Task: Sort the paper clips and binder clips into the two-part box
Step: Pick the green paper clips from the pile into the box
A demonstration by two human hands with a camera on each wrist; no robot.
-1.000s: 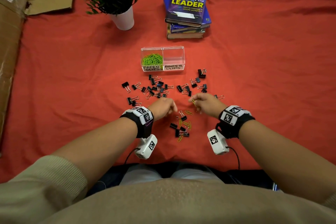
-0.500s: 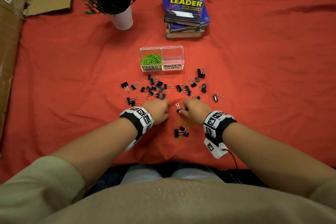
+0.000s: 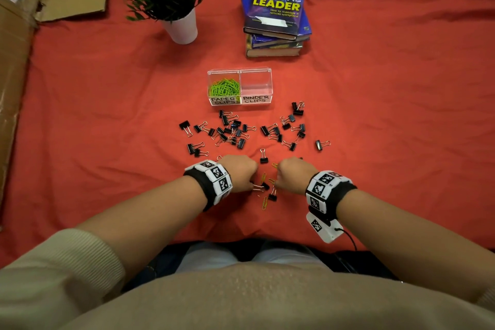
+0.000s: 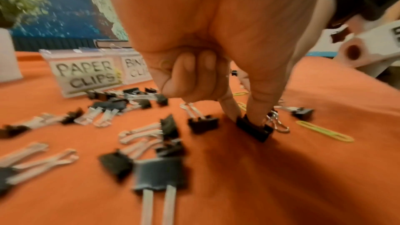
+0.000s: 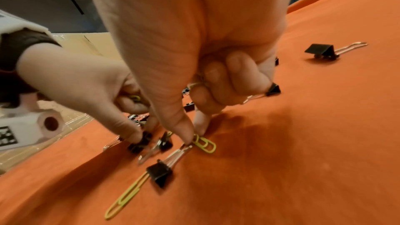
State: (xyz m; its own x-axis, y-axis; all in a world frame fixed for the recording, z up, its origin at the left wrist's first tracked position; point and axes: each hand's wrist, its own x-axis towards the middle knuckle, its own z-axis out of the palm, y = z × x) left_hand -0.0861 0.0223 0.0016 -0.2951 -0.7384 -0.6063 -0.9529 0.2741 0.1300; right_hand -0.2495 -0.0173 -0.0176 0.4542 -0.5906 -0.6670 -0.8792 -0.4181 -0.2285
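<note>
While both of my hands work the small mixed heap nearest my lap, the sort sits at mid-pick: my left hand (image 4: 216, 40) pinches a black binder clip (image 4: 254, 130) between thumb and forefinger, the clip touching the red cloth (image 3: 388, 115); my right hand (image 5: 190, 44) closes thumb and fingertip on a yellow-green paper clip (image 5: 204, 144) lying flat, its other fingers curled — it seems to hold more wire in the palm, though I cannot tell for sure. By my judgement the next move calls for lifting each clip clear of its tangled neighbours and carrying it forward to its labelled half. Well ahead stands the two-part box (image 3: 239, 103); its left part holds a heap of green paper clips (image 3: 224, 87); its right part looks empty, with scattered binder clips (image 3: 233, 128) just before it.
</note>
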